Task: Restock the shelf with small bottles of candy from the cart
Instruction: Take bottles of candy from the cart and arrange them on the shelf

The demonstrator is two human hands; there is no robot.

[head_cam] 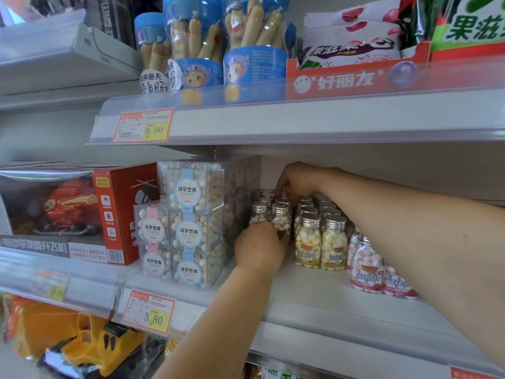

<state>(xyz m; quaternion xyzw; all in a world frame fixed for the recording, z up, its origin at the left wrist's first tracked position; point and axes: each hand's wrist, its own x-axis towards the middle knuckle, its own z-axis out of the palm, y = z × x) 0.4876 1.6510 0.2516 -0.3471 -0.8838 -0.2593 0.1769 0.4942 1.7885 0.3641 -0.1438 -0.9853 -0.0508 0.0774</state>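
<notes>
Head view: the left hand (259,243) curls round a clear, silver-capped candy bottle (280,218) on the white shelf (328,294), hiding its lower half. The right hand (296,179) dips among the rear bottles (323,205) with ribbed caps; its fingertips are hidden and its grip is unclear.

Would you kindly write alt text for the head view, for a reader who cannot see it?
A person's left hand grips a candy bottle on a white shelf, while the right hand reaches over silver-capped bottles behind it. Clear candy boxes stand alongside.
</notes>
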